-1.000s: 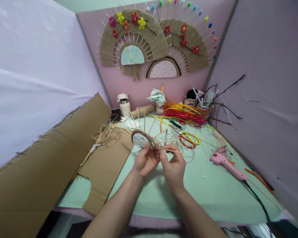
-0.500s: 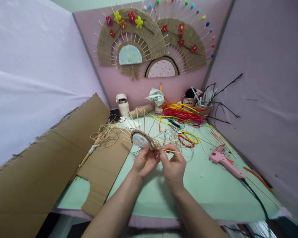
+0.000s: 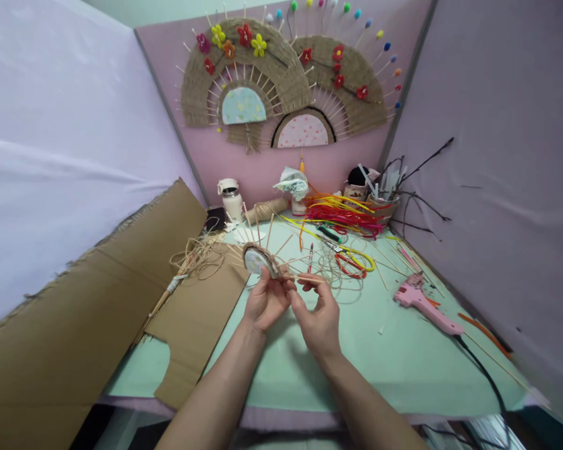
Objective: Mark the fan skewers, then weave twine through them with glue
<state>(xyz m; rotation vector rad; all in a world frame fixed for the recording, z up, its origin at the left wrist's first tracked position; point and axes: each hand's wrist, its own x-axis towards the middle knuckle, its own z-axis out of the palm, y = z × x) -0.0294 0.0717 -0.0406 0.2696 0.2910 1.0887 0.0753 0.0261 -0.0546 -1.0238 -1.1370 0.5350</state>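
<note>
My left hand (image 3: 267, 303) is closed on the lower right end of a small fan (image 3: 258, 259), its thumb on the front. The fan has a half-round pale patterned face, a brown twine-like rim and several thin wooden sticks radiating outward. It is held tilted above the table. My right hand (image 3: 316, 312) is at the fan's right end, fingers curled beside the lowest stick (image 3: 309, 279). Its thumb tip meets the left fingertips; what it pinches is too small to make out. Loose twine (image 3: 333, 269) lies tangled on the table behind the hands.
Cardboard (image 3: 201, 300) lies at left with a stick bundle (image 3: 169, 287). Yellow-and-red-handled scissors (image 3: 354, 259), pipe cleaners (image 3: 344, 215), a twine roll (image 3: 265, 210) and a white bottle (image 3: 231, 200) stand behind. A pink glue gun (image 3: 425, 306) with cord lies right. Finished fans (image 3: 281, 69) hang behind.
Both hands and the fan have shifted slightly left. The fan has turned a little, and my right hand's fingers have opened somewhat around the lowest stick.
</note>
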